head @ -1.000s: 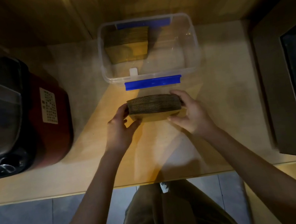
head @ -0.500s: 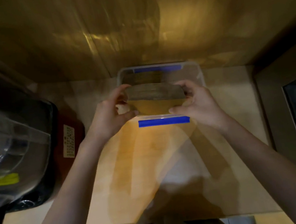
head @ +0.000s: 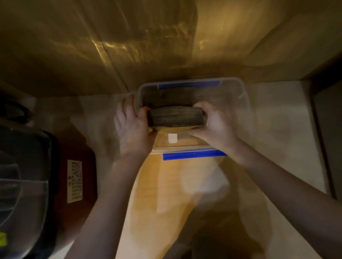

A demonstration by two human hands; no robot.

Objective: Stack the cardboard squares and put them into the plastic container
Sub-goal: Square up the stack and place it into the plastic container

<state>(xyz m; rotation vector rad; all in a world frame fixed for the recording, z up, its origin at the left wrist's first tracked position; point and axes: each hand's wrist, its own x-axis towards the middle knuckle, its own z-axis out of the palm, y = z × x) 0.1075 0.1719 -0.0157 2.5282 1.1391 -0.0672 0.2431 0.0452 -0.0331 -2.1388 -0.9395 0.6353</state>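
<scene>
Cardboard stack (head: pixel 176 117) gripped between left hand (head: pixel 131 124) and right hand (head: pixel 216 122), inside plastic container (head: pixel 235 87).

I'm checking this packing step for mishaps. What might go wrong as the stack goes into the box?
The thick stack of brown cardboard squares is pinched only at its ends by the left hand and right hand, so middle sheets may slip. It might also snag the clear plastic container, whose far-left part already holds cardboard.
</scene>
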